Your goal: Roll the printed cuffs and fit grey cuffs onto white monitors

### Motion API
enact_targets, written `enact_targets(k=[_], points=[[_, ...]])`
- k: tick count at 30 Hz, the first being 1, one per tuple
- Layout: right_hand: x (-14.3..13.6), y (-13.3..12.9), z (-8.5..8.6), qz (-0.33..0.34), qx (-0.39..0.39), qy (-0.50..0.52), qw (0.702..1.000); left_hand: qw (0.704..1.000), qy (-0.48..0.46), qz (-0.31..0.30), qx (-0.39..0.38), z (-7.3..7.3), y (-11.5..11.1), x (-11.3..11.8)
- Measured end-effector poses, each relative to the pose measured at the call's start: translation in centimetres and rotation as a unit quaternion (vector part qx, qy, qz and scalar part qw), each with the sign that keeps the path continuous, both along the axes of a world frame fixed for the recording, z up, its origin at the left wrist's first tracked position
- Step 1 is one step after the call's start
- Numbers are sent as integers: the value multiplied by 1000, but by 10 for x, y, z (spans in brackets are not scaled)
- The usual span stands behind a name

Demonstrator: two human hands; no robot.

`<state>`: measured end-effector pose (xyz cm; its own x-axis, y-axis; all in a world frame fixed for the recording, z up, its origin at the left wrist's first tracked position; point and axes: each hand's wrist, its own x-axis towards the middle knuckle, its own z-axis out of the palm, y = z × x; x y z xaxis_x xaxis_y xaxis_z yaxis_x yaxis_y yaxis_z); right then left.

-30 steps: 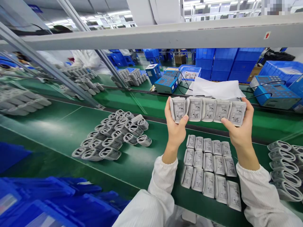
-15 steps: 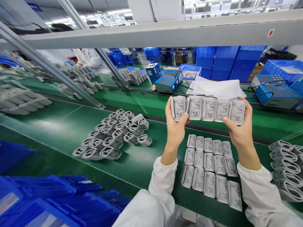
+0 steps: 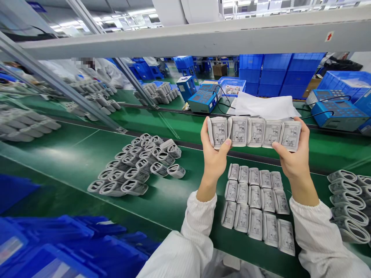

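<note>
A row of several grey folded cuffs (image 3: 255, 132) with printed drawings is held up in the air between my two hands. My left hand (image 3: 215, 156) grips the left end, thumb in front. On the right end is my right hand (image 3: 292, 158), its thumb pressed on the front. Below them, more printed cuffs (image 3: 255, 197) lie flat in three rows on the green table (image 3: 185, 204). To the left stands a group of rolled grey cuffs (image 3: 136, 164) with open loops.
Rolled cuffs (image 3: 348, 204) stand at the right edge. Blue devices (image 3: 204, 97) with cables and a white sheet (image 3: 263, 106) sit behind the green strip. A metal beam (image 3: 185, 38) crosses above. Blue bins (image 3: 72, 247) are at lower left. A person in white (image 3: 110, 71) is at back left.
The view has shifted very slightly. My hands still hold the row of cuffs in nearly the same place. At back left, more of the person in white shows.
</note>
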<state>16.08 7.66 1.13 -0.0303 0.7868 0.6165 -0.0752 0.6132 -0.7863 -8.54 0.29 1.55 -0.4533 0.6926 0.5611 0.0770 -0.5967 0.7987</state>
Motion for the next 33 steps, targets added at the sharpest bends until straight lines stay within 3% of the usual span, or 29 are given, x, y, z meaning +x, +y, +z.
enact_targets(k=[10,16,26,33], points=[[0,1,-1,-4,13,-6,1000,998,33,32,37,-4,3,-4],[-2,-7,4,0,6,4,1000,999,-22,-35,21,3,4,0],[-5,-9,4,9,2,-1,1000,989,-113,-97,-19,13,-3,-1],[-11,-15,13,81,-95,71,990,975,-142,-169,-27,13,-5,-8]])
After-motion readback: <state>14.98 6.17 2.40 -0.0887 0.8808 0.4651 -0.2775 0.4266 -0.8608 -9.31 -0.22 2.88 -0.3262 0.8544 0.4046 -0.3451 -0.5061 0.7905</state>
